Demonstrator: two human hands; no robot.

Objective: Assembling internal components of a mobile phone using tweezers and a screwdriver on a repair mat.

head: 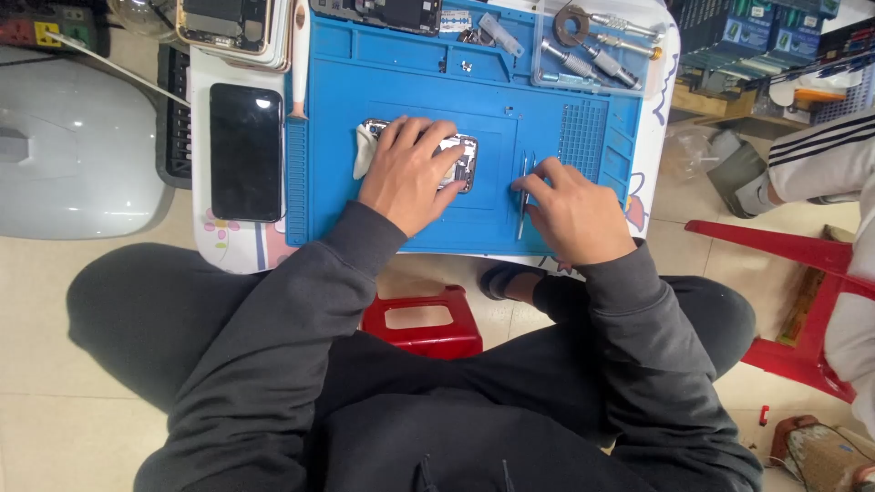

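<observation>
Small table, blue work mat [401, 68] on top. Left hand [407, 173], fingers spread, pressed flat over an opened phone [460, 162] lying at the mat's centre, its inner parts showing at the right end; a white cloth [364, 150] peeks out by the thumb side. Right hand [570, 211], fingers curled and pinching at a pair of tweezers [523, 196] that lie along a groove in the mat, just right of the phone. Step in hand, by my reading: steadying the phone while taking up the tweezers; the next move would call for a firm grip on them and a fine reach into the open body. Mat's upper right tray [649, 64]: several metal screwdriver handles [592, 59] and a round ring. Upper middle compartment: a grey blade-like tool [499, 33], small bits I cannot tell. Off the mat, left: a dark phone [245, 151] face up; above it a stack of phone parts [228, 27]. A red stool [421, 319] below the table.
</observation>
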